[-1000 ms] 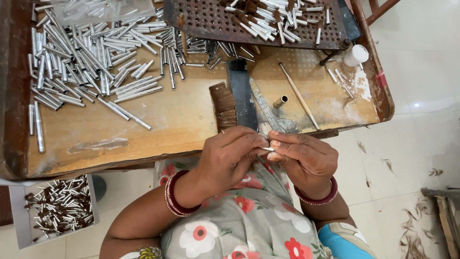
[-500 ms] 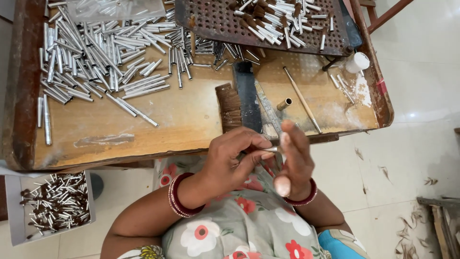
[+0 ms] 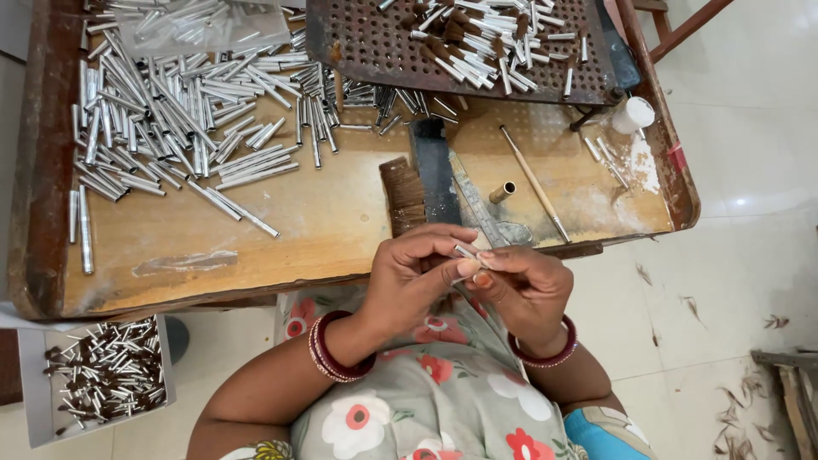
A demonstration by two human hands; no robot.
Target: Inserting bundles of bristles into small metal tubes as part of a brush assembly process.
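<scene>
At the far left, below the table edge, a grey box (image 3: 100, 379) sits on the floor holding short metal tubes with dark tufts at one end, heaped loosely. Above it, the wooden tray table (image 3: 256, 230) carries a wide scatter of bare silver tubes (image 3: 179, 111) across its left half, with a clear plastic bag (image 3: 204, 30) lying over the upper ones.

Near the middle, a small flat brush (image 3: 402, 194) rests at the table's front edge, just beside a dark block (image 3: 433, 170). The left hand (image 3: 417, 273) is curled narrow, thumb and fingers pinching one end of a small silver tube (image 3: 467, 253); the right hand (image 3: 524, 285) is closed on the same tube from the other side, fingertips meeting the left's. The tube is held just past the table's front edge, over the person's lap.

The tube is small and smooth, and both grips are only at the fingertips, so I judge it could slip and drop to the lap or the floor, where hair clippings already lie.

Further right, a perforated metal tray (image 3: 358, 51) holds finished tubes lying across its holes. Below it lie a brass ring (image 3: 502, 192), a thin stick (image 3: 534, 183), and a small white pot (image 3: 633, 113) with white powder spilled beside it.
</scene>
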